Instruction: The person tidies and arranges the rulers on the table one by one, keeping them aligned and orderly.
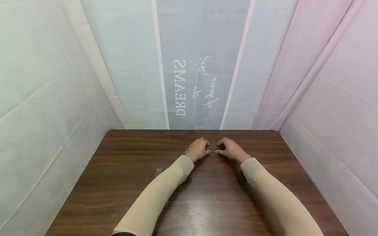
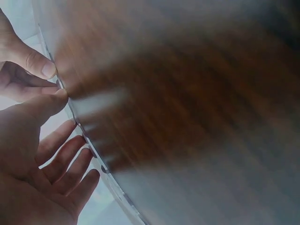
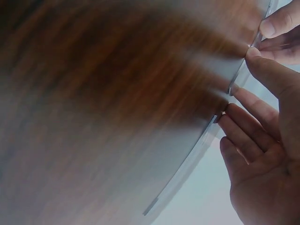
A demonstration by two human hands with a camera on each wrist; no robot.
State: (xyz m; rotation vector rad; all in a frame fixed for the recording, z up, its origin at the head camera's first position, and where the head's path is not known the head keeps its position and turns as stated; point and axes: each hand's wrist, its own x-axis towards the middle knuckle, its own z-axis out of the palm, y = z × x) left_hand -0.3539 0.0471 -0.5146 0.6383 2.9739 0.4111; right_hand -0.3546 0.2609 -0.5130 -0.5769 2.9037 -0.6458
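Observation:
Near the table's back edge, a small flat grey see-through piece lies between both hands. My left hand holds it from the left, thumb at its near side and index finger at its far side. From the right, my right hand grips it the same way. Thumbs and index fingertips of the two hands come close together in both wrist views. The other fingers of the left hand and right hand are spread and bent, with tips at the tabletop. Much of the piece is hidden by the fingers.
A clear narrow strip lies on the brown wooden table, partly under the left sleeve. Another end of clear material shows beside that forearm. Fabric walls stand around the table, with a printed curtain behind.

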